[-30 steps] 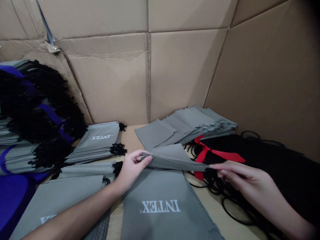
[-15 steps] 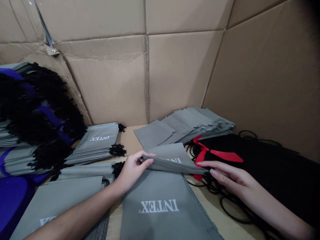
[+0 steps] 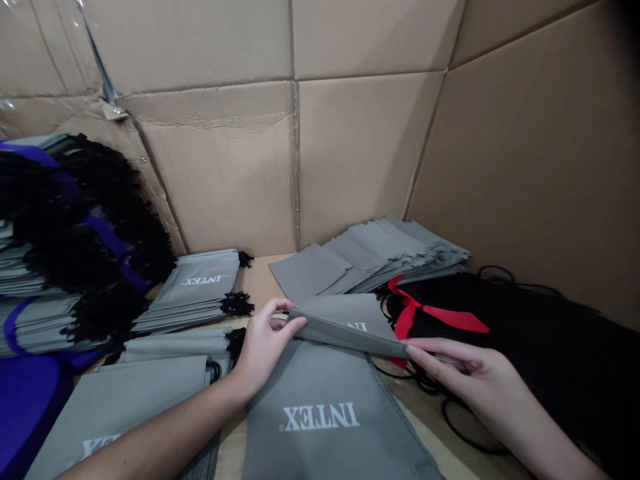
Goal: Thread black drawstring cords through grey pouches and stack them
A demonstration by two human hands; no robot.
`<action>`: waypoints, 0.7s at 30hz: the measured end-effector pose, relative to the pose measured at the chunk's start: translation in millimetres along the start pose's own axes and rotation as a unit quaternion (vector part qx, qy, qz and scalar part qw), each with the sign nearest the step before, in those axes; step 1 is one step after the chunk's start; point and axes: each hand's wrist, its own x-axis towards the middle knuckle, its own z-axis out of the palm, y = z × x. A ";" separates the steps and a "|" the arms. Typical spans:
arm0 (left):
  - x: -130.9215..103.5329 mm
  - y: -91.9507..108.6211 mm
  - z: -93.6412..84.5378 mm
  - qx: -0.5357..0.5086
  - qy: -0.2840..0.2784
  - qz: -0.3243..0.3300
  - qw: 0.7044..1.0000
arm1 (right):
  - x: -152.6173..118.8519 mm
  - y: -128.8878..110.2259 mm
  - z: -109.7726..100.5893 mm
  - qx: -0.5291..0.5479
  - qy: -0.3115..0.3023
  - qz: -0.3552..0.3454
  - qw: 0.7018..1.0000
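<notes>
A grey fabric bag (image 3: 345,335) with white INTEX lettering is stretched between my two hands, above a pile of similar grey bags (image 3: 320,383) printed INTEX. My left hand (image 3: 265,347) pinches its left corner between thumb and fingers. At the opposite corner, the closed fingertips of my right hand (image 3: 467,370) grip the fabric edge. Something thin and pale shows in the right palm, too small to name. Just behind the right fingers lie black cords (image 3: 465,423) and a red ribbon (image 3: 455,319) tied in a knot.
Loose grey fabric pieces (image 3: 380,247) lie fanned at the back against the cardboard wall (image 3: 370,140). Stacked bags with black cord ends (image 3: 200,283) stand left of centre. Bundles with purple straps (image 3: 107,237) rise at far left, above a blue rounded object (image 3: 30,407).
My right hand has closed onto the bag's right corner, where its fingers were apart beside it. The left hand keeps its pinch. The view has shifted slightly.
</notes>
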 end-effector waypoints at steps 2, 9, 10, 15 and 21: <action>0.7 -2.9 0.2 -0.030 0.015 0.001 0.999 | -0.1 -3.3 -0.3 0.028 -0.019 0.037 0.999; 4.5 -4.8 0.5 -0.132 0.044 0.041 0.989 | 6.0 5.9 -1.2 0.127 -0.077 0.136 0.979; 4.6 -3.8 0.2 -0.134 0.049 0.055 0.988 | 7.0 9.2 -0.4 0.147 -0.093 0.157 0.972; 4.0 -3.1 -0.9 -0.170 0.035 0.015 0.985 | 8.1 15.6 5.5 0.240 -0.136 0.196 0.941; 7.1 -8.0 -1.7 -0.244 0.066 -0.015 0.967 | 8.6 15.4 14.0 0.217 -0.150 0.191 0.946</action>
